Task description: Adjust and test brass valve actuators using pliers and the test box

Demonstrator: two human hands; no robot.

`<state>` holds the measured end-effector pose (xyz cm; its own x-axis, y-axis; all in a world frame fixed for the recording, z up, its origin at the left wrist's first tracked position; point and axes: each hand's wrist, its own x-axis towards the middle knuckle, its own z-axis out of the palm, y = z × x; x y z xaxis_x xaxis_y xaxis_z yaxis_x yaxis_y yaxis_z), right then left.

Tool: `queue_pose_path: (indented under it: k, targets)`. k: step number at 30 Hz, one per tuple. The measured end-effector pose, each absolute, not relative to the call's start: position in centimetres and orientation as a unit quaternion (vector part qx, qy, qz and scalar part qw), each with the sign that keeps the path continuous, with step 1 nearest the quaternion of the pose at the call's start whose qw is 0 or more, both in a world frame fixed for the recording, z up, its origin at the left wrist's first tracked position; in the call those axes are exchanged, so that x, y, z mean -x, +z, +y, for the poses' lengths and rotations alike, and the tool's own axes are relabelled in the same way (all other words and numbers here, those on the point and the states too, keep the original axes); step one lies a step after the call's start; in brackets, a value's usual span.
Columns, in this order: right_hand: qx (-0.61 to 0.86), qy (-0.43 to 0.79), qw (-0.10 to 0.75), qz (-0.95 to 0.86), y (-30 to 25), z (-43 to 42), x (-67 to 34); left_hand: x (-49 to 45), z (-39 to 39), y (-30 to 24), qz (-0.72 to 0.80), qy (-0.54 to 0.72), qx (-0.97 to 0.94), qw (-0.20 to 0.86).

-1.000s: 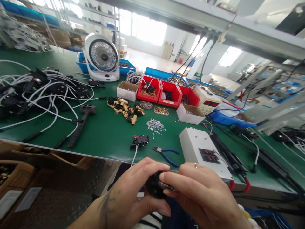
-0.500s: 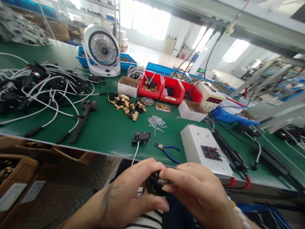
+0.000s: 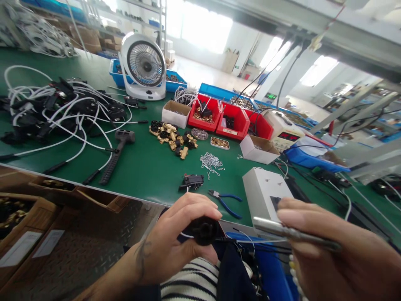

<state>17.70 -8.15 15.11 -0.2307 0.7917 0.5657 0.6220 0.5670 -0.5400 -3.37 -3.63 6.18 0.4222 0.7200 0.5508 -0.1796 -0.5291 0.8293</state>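
Note:
My left hand (image 3: 178, 238) is closed round a black round plastic part (image 3: 204, 230) with a hole in its face, held below the near edge of the green table (image 3: 140, 167). My right hand (image 3: 338, 255) is closed on a thin silver metal rod (image 3: 288, 230), pulled out to the right and apart from the black part. A black connector with a white cable (image 3: 191, 181) and blue-handled pliers (image 3: 226, 201) lie on the table just beyond my left hand. A white box with a black switch panel (image 3: 265, 192) sits behind my right hand.
Brass and black fittings (image 3: 172, 138), a heap of small wire clips (image 3: 212, 162), red bins (image 3: 219, 117), cardboard boxes and a white fan (image 3: 144, 67) stand farther back. White cables with black connectors (image 3: 56, 113) and a black mallet (image 3: 115, 154) lie left. Open cartons sit below the table's left edge.
My right hand has drawn away to the right, pulling the silver rod out of the black part. My left hand kept hold of the black part. The view shifted slightly left.

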Motion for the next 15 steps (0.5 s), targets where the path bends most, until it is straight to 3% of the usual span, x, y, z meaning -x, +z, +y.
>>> queue_pose_path:
  k: [4, 9, 15]
  targets:
    - [0.545, 0.105, 0.383, -0.738, 13.3, -4.9, -16.7, 3.8, -3.5, 5.8, 0.193, 0.514, -0.698, 0.46]
    - [0.749, 0.131, 0.201, -0.617, 8.8, 2.7, -18.4, 4.1, -3.5, 5.2, 0.246, 0.513, -0.674, 0.472]
    - [0.803, 0.141, 0.218, -0.536, 5.0, 7.6, -20.6, 4.6, -3.5, 4.6, 0.335, 0.489, -0.631, 0.5]
